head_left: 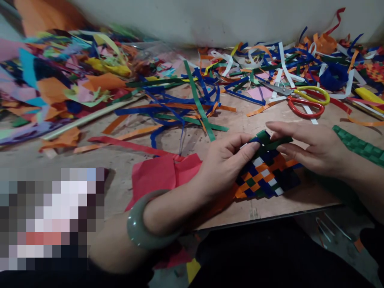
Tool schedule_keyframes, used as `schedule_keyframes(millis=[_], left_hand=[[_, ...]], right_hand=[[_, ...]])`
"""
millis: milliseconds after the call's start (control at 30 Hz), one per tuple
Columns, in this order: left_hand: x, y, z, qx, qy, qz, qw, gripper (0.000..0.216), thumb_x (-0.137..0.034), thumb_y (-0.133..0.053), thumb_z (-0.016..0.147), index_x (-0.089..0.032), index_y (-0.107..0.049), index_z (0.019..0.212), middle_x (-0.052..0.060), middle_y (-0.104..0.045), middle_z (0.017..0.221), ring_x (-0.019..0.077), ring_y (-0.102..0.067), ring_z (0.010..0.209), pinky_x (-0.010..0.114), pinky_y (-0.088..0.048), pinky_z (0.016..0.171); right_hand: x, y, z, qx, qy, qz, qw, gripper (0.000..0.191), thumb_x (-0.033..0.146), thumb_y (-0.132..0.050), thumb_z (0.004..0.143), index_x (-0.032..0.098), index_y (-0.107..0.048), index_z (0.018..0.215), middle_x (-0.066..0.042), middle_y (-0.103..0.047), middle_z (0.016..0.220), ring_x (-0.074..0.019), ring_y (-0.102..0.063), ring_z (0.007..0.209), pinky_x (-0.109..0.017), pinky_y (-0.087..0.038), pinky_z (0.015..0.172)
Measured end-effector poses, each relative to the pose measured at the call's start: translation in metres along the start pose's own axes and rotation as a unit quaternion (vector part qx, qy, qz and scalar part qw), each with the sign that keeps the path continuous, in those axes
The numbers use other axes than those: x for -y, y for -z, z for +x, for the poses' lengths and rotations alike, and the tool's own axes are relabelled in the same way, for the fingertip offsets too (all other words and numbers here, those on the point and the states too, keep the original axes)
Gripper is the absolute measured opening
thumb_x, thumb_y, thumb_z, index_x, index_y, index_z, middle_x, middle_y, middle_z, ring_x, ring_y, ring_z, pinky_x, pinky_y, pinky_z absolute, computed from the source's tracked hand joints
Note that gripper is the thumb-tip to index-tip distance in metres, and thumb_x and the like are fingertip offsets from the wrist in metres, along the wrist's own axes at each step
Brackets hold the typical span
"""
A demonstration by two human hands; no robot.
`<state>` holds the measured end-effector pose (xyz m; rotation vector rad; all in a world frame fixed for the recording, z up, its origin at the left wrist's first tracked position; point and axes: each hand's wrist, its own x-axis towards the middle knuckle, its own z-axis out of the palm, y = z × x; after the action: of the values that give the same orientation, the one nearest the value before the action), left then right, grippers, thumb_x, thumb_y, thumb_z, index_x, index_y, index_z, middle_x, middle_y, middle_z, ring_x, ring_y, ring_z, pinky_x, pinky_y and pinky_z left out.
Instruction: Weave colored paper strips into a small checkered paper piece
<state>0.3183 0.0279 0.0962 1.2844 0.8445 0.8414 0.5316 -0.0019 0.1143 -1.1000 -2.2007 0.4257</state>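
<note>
A small mat woven of orange, blue, white and green paper strips (pixel 265 176) lies near the front edge of the wooden board (pixel 186 148). My left hand (pixel 223 166), with a pale green bangle (pixel 141 226) on the wrist, pinches the mat's upper left corner, fingers closed on a dark green strip (pixel 268 139). My right hand (pixel 312 148) rests on the mat's right side with fingers stretched out and pressed on the same green strip.
Red paper sheet (pixel 162 174) lies left of the mat. Scissors with yellow and red handles (pixel 306 100) lie beyond my right hand. A woven green band (pixel 360 146) runs at the right. Loose coloured strips (pixel 192 100) and scrap paper (pixel 60 80) cover the back.
</note>
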Motion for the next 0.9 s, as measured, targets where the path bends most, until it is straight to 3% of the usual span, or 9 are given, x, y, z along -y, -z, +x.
schedule_keyframes(millis=[100, 333, 700, 900], left_hand=[[-0.0008, -0.0020, -0.0005, 0.001, 0.021, -0.032, 0.999, 0.017, -0.032, -0.081, 0.074, -0.017, -0.074, 0.078, -0.002, -0.070, 0.070, 0.0096, -0.059, 0.060, 0.019, -0.048, 0.057], [-0.0042, -0.0055, -0.0010, -0.011, 0.064, -0.048, 0.997, 0.022, -0.036, -0.082, 0.070, -0.017, -0.072, 0.077, -0.001, -0.069, 0.069, 0.0110, -0.060, 0.060, 0.020, -0.051, 0.054], [-0.0037, -0.0064, -0.0029, 0.003, 0.094, -0.062, 0.994, 0.024, -0.038, -0.084, 0.072, -0.017, -0.073, 0.078, -0.001, -0.070, 0.070, 0.0113, -0.061, 0.060, 0.020, -0.050, 0.054], [-0.0057, -0.0051, 0.0050, -0.023, 0.048, -0.081, 0.995, 0.030, -0.038, -0.090, 0.065, -0.017, -0.070, 0.073, -0.002, -0.068, 0.066, 0.0107, -0.059, 0.057, 0.021, -0.049, 0.053]], right_hand=[[-0.0010, -0.0007, 0.0001, 0.012, 0.004, 0.008, 1.000, 0.035, 0.022, -0.053, 0.099, 0.023, -0.072, 0.129, -0.006, -0.078, 0.125, -0.0200, -0.074, 0.115, -0.036, -0.060, 0.101], [0.0053, 0.0022, 0.0023, 0.025, -0.066, 0.020, 0.997, 0.033, 0.031, -0.054, 0.097, 0.030, -0.076, 0.122, -0.003, -0.079, 0.118, -0.0234, -0.075, 0.112, -0.042, -0.059, 0.102], [0.0053, 0.0046, 0.0039, 0.018, -0.074, 0.031, 0.997, 0.027, 0.035, -0.057, 0.096, 0.026, -0.078, 0.111, -0.003, -0.081, 0.109, -0.0205, -0.076, 0.100, -0.035, -0.059, 0.093], [-0.0003, 0.0079, 0.0005, -0.007, -0.141, 0.160, 0.977, 0.051, 0.055, -0.065, 0.092, 0.023, -0.070, 0.131, -0.007, -0.077, 0.108, -0.0208, -0.074, 0.096, -0.033, -0.061, 0.082]])
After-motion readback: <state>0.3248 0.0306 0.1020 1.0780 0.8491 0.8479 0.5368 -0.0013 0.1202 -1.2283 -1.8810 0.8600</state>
